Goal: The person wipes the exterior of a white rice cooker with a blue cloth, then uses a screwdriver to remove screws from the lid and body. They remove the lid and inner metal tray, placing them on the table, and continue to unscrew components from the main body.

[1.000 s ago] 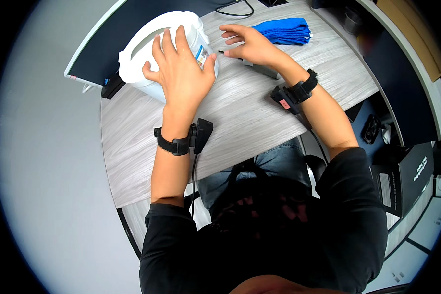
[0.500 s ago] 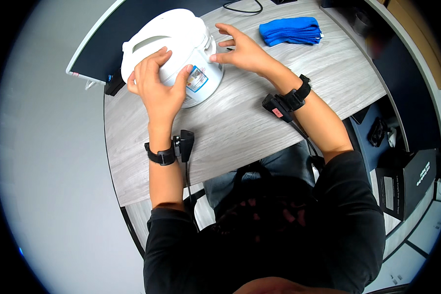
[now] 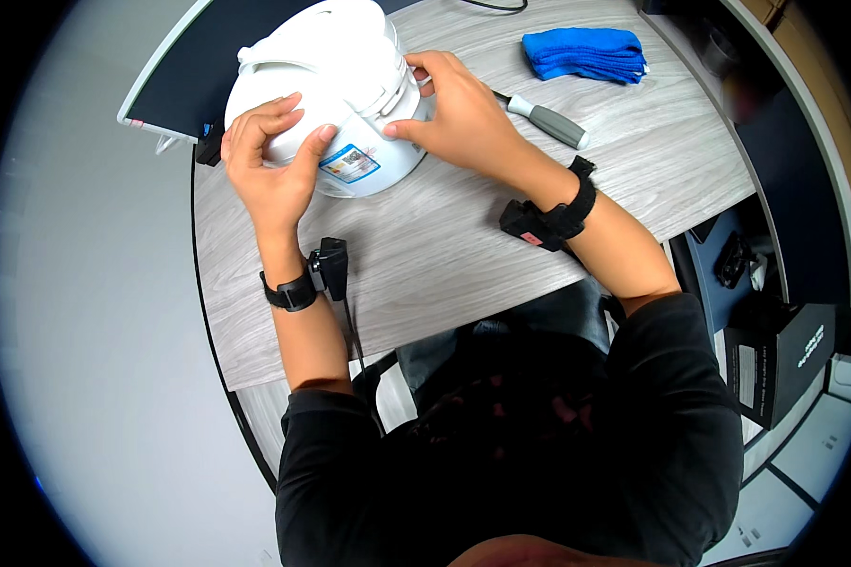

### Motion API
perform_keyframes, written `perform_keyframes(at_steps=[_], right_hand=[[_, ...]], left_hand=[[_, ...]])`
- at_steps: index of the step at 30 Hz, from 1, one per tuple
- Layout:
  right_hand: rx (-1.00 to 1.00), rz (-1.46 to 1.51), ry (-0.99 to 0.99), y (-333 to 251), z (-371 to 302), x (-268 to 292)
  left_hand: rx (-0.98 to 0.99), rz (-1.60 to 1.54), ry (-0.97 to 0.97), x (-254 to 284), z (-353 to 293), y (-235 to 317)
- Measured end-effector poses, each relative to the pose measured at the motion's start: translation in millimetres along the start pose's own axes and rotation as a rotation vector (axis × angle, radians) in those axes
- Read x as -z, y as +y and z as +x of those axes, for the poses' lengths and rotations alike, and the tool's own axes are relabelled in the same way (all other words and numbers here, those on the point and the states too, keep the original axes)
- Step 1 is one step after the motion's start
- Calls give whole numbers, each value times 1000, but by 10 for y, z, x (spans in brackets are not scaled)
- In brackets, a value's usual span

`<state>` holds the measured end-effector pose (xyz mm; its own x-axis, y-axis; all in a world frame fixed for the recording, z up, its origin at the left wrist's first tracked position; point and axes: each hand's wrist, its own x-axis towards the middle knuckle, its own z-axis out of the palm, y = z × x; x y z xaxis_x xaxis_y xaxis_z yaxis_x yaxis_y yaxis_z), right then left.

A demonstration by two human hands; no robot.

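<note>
A white, rounded rice cooker (image 3: 298,85) stands at the back left of the desk, its lid down and a blue-edged label on its side. My left hand (image 3: 269,184) grips its near left side, fingers over the lid's rim and thumb beside the label. On the right side my right hand (image 3: 463,113) has its fingers curled behind a protruding part and its thumb against the body. That part is mostly covered by the hand. To the right of this hand lies a screwdriver (image 3: 550,123) with a grey and white handle; its tip is hidden.
A folded blue cloth (image 3: 586,54) lies at the back right of the wood-grain desk (image 3: 425,255). Behind the cooker stands a dark panel with a pale edge (image 3: 161,71). A black cable (image 3: 496,6) runs along the back. At lower right is a black box (image 3: 775,364).
My right hand has closed in on the cooker's side and now touches it. The cooker has turned a little and shifted left. The screwdriver's handle has come into sight.
</note>
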<state>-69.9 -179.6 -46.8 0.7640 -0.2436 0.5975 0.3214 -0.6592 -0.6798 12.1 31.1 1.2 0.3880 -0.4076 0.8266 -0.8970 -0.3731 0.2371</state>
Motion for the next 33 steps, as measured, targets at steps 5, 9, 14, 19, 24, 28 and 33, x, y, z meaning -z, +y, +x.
perform_keyframes(at_steps=[5, 9, 14, 19, 24, 28, 33], right_hand=[[-102, -153, -180, 69, 15, 413], [-160, -439, -151, 336, -153, 844], [-335, -660, -224, 553, -361, 1057], [-496, -704, -451, 559, -275, 1146], [-522, -728, -558, 615, -251, 1169], [-577, -719, -605, 660, -232, 1142], [-577, -614, -491, 727, -258, 1172]], left_hand=[[12, 47, -40, 68, 41, 82], [-61, 129, -15, 33, 63, 284], [-143, -93, -50, -70, 14, 644], [-8, -96, -197, -197, -51, 739], [326, -17, -342, -166, -59, 766], [484, 29, -439, -149, -65, 670], [500, -41, -410, -181, -63, 656]])
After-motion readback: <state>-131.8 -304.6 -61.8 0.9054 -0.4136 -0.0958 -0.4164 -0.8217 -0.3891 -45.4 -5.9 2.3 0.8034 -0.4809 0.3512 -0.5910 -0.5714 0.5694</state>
